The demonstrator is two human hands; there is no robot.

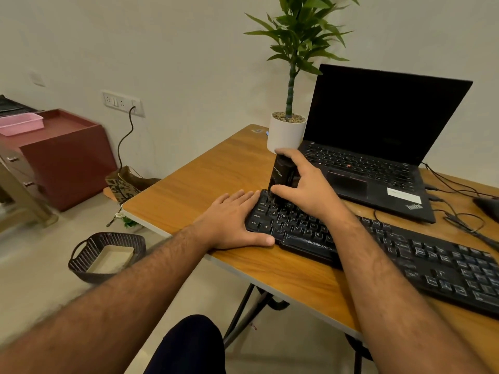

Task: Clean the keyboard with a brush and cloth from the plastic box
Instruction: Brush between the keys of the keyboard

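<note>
Right hand is gripping the black brush upright, its lower end touching the keyboard at its left end; left hand is lying flat, fingers straight, bracing that end on the worktop.

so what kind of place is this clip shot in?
Probably a home office or a small office room. A wooden folding desk carries an open laptop, an external keyboard and a potted plant; a maroon drawer cabinet stands by the wall.
</note>
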